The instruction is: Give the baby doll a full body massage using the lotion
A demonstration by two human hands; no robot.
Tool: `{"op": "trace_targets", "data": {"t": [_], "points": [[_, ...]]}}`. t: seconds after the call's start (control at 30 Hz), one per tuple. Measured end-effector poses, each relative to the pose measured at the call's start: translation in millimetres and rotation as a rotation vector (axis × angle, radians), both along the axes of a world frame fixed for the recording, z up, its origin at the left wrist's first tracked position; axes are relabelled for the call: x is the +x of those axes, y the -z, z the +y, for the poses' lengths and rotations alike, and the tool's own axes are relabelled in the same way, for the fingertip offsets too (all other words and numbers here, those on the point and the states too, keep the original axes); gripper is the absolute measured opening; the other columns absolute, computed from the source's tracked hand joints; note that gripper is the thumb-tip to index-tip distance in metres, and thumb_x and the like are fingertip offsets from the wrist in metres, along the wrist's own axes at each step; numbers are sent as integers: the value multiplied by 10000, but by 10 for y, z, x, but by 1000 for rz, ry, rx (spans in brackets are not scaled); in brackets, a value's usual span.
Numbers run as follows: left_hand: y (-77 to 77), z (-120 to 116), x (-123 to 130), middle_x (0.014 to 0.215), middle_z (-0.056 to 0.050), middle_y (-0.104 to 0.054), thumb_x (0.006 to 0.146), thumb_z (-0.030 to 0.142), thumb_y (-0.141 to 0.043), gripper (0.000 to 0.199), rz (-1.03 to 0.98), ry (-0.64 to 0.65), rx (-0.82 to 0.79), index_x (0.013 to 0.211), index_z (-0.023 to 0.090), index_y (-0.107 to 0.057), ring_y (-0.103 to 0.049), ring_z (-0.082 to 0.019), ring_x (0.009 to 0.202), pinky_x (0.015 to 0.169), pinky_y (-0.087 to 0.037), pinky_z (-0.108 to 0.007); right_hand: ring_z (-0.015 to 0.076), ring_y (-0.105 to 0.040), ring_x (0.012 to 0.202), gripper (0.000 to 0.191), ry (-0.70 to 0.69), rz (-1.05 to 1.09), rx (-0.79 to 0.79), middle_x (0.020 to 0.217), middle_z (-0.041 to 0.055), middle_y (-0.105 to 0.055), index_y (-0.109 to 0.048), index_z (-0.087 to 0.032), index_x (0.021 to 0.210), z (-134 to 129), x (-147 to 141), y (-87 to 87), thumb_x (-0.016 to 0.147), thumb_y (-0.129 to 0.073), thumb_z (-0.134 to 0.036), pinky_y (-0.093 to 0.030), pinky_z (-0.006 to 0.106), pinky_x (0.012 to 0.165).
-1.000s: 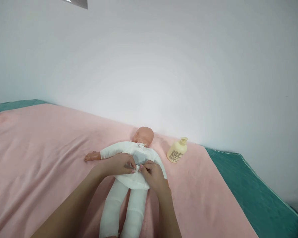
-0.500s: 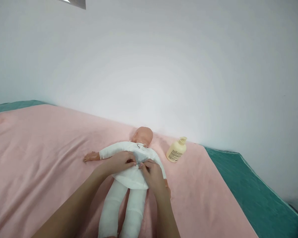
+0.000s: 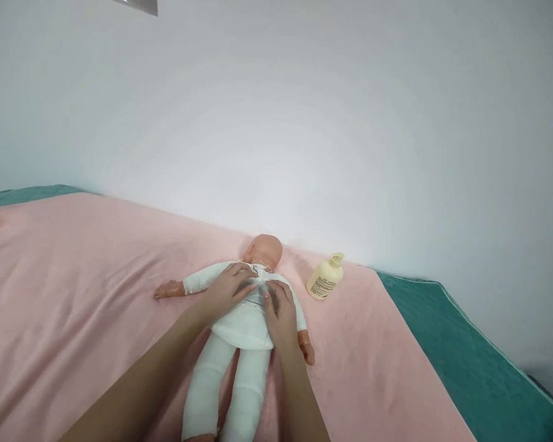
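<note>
A baby doll (image 3: pixel 246 325) in a white cloth body lies on its back, its bald head towards the wall and its legs towards me. My left hand (image 3: pixel 230 288) rests on the left side of its chest, palm down with fingers stretched out. On the other side of the chest lies my right hand (image 3: pixel 281 307), fingers extended and the thumb towards the middle. Between the two hands a greyish, shiny patch (image 3: pixel 257 296) shows on the doll's chest. Neither hand holds anything that I can see.
A pale yellow pump bottle (image 3: pixel 325 279) stands to the right of the doll's head. Beneath everything spreads a pink blanket (image 3: pixel 373 368), creased at the left, over a green surface (image 3: pixel 479 344). A white wall (image 3: pixel 276 123) rises right behind.
My fingers were pinched together at the middle of the doll's chest. Now both hands have parted, moved up a little and lie flat with fingers stretched out.
</note>
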State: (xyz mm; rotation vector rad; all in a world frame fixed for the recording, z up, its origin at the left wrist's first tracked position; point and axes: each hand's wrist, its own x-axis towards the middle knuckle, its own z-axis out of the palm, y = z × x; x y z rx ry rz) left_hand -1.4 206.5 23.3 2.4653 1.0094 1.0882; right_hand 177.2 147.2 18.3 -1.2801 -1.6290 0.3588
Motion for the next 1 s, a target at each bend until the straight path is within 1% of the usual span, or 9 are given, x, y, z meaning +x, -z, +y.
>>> {"op": "trace_targets", "data": {"t": [0.1, 0.2, 0.27, 0.43, 0.6, 0.67, 0.77, 0.87, 1.0], "points": [[72, -13, 42, 1237, -92, -559, 953, 417, -445, 351, 57, -7, 9, 1207, 211, -575, -493, -250, 1170, 1019, -394, -426, 217, -478, 1207, 321, -40, -22, -32, 1258, 105, -550, -572, -187, 1199, 34, 12, 51, 941, -452, -335, -365, 369, 1050], [124, -11, 67, 1231, -89, -559, 962, 436, -421, 366, 89, -11, -3, 1214, 217, -573, -500, -253, 1164, 1018, -391, -434, 219, -490, 1196, 331, -55, -54, -51, 1251, 106, -565, -567, -179, 1207, 51, 14, 66, 946, -437, -336, -370, 369, 1042], [144, -3, 72, 1209, -86, -569, 961, 446, -420, 368, 90, -10, -14, 1204, 220, -581, -511, -251, 1145, 1012, -396, -433, 216, -521, 1147, 304, -46, -77, -62, 1194, 101, -599, -595, -179, 1150, 66, 10, 53, 949, -423, -329, -389, 357, 1009], [160, 12, 77, 1193, -90, -578, 964, 457, -403, 379, 108, -5, -44, 1155, 203, -610, -510, -251, 1135, 1009, -391, -432, 197, -592, 938, 284, 31, -163, -137, 959, 73, -669, -646, -185, 908, 196, -14, -19, 943, -373, -256, -433, 311, 858], [177, 7, 89, 1189, -82, -574, 964, 470, -394, 382, 104, -7, -45, 1166, 227, -608, -505, -253, 1134, 1004, -391, -440, 208, -576, 755, 288, 164, -180, -159, 796, 85, -656, -616, -191, 725, 387, -87, -18, 902, -390, -215, -402, 304, 699], [183, -10, 95, 1216, -87, -561, 964, 466, -399, 388, 91, -26, -28, 1212, 233, -586, -494, -259, 1156, 1010, -385, -449, 217, -562, 761, 286, 217, -172, -127, 789, 95, -645, -603, -191, 713, 410, -125, 1, 898, -386, -208, -389, 314, 707], [180, -48, 108, 1287, -91, -529, 968, 449, -401, 401, 55, -54, 3, 1283, 241, -536, -460, -262, 1211, 1029, -369, -449, 227, -553, 852, 276, 241, -157, -57, 859, 104, -648, -606, -186, 762, 377, -155, 27, 907, -373, -205, -389, 333, 785], [174, -63, 119, 1302, -87, -528, 970, 435, -402, 401, 45, -58, 6, 1300, 240, -519, -453, -254, 1221, 1037, -362, -443, 216, -546, 917, 269, 204, -155, -12, 926, 94, -650, -614, -187, 817, 330, -144, 46, 919, -368, -221, -393, 333, 840], [197, -19, 119, 1281, -79, -548, 955, 431, -434, 374, 75, -50, -31, 1247, 236, -564, -463, -250, 1204, 1039, -357, -448, 219, -543, 908, 267, 149, -181, -20, 919, 82, -653, -623, -196, 824, 338, -119, 69, 918, -376, -231, -397, 340, 830]]}}
